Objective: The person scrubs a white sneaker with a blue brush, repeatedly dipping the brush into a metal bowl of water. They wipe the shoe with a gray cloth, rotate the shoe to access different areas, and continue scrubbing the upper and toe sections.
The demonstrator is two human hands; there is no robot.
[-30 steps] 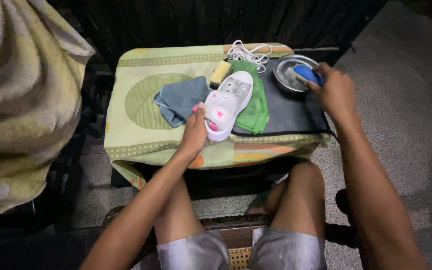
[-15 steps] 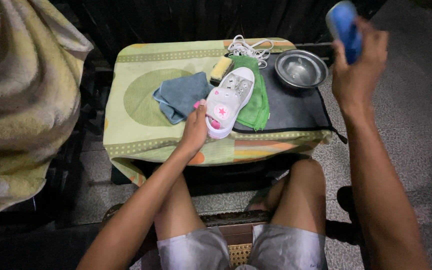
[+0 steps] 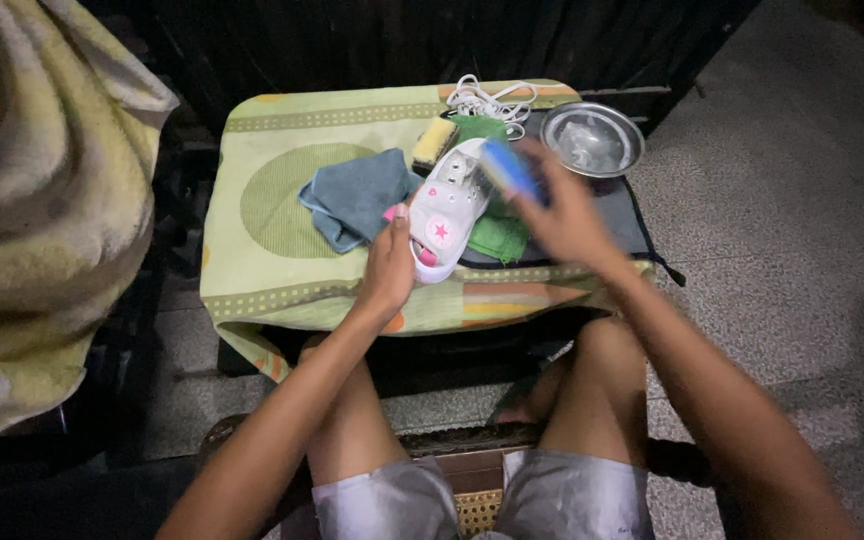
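Two hands at work: the left hand [image 3: 389, 268] steadies a white sneaker [image 3: 444, 212] on the desk [image 3: 252, 150] while the right hand [image 3: 562, 215], raised a moment ago, brings its blue brush [image 3: 508, 168] down onto it.

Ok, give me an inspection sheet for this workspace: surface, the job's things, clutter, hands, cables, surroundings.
Surface: small table under a green and yellow patterned cloth, with a dark mat on its right side.
Job's things: white shoe with a pink star, lying on a green cloth; blue brush, blurred, over the shoe.
Clutter: blue-grey cloth, yellow sponge, metal bowl.
Hands: left hand holds the shoe's near end; right hand grips the brush.
Cables: nothing seen; only white laces bunched at the far edge.
Surroundings: speckled floor on the right, striped yellowish fabric on the left, dark behind the table.
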